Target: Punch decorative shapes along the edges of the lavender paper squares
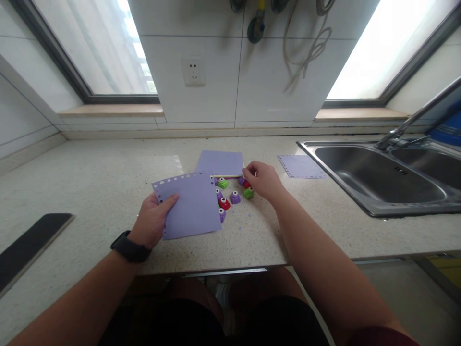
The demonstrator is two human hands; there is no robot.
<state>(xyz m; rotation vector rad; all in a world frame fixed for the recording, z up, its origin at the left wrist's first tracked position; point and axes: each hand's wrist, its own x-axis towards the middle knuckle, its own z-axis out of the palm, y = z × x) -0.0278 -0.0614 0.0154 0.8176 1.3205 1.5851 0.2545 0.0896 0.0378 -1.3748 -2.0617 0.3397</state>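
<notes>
My left hand (pixel 153 218), with a black band on the wrist, grips a sheet of purple paper (pixel 192 206) by its left side, thumb on top. Small shapes are punched along the sheet's top and left edges. To its right lie several small craft punches in purple, red and green, among them a purple punch (pixel 235 197), a red punch (pixel 224 203) and a green punch (pixel 248 193). My right hand (pixel 264 180) is over the punches at the right, fingertips pinched beside the paper stack's corner. What those fingers hold, if anything, is hidden.
A stack of purple paper (pixel 221 162) lies behind the punches. Another punched purple sheet (pixel 300 166) rests beside the steel sink (pixel 378 211) on the right. A dark flat object (pixel 32 245) lies on the speckled counter (pixel 108 168) at the left. Tiny paper bits are scattered near the punches.
</notes>
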